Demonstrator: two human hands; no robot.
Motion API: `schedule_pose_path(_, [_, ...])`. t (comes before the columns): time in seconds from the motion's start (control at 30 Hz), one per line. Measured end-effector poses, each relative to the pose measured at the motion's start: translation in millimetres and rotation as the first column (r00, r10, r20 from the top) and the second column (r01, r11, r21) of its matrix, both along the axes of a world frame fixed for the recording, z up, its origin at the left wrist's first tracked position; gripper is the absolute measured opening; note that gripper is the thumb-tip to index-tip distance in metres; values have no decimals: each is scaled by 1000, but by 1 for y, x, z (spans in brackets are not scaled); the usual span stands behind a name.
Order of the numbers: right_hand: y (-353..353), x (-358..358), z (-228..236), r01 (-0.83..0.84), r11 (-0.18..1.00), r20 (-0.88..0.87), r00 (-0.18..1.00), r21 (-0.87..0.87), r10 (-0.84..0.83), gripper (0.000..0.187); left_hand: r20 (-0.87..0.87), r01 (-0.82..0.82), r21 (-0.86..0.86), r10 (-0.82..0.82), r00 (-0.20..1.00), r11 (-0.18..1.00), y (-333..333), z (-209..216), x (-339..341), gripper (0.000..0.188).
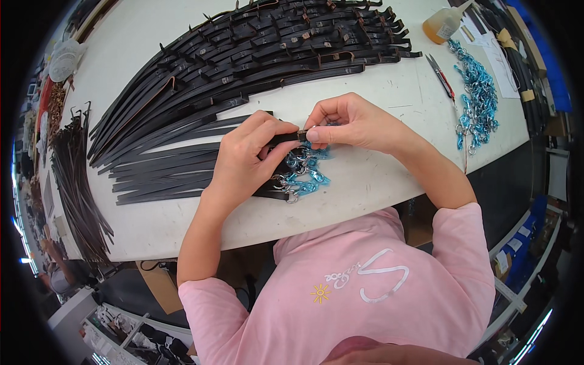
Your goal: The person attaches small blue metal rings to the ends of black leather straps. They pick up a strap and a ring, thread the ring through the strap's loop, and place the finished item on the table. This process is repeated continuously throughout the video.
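Note:
Both my hands meet over the middle of the white table. My left hand (251,152) is closed on a black strap (292,137), thumb and fingers pinching it near its end. From the right, my right hand (347,126) pinches the same strap end between thumb and forefinger; fine detail there is hidden by the fingertips. Just below my hands lie metal snap hooks wrapped in blue film (307,176), several of them at the ends of flat black straps (164,173) that fan out to the left under my left hand.
A large layered pile of black straps with loops (243,61) covers the far table. Thin dark strips (76,170) hang over the left edge. At right lie red-handled scissors (443,79), a heap of blue-wrapped hooks (477,91) and a bottle of amber liquid (441,25).

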State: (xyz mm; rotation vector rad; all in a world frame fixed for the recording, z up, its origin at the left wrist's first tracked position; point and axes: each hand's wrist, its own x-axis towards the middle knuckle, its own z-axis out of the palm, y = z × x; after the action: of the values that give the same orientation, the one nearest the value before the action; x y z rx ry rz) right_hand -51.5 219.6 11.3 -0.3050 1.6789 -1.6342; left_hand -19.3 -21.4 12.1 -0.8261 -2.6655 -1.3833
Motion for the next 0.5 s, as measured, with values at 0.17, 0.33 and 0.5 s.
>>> schedule_pose_path(0.17, [-2, -3, -4, 12, 1000, 4, 1000, 2, -12, 25, -13, -37, -7, 37, 999, 999, 3, -4, 1, 20])
schedule_pose_path(0.33, [-1, -3, -7, 29, 1000, -5, 1000, 8, -29, 25, -18, -49, -20, 48, 999, 999, 5, -7, 1, 19])
schedule_pose_path(0.5, [-1, -3, -4, 52, 998, -32, 998, 23, -51, 25, -15, -66, -40, 65, 998, 997, 4, -7, -2, 20])
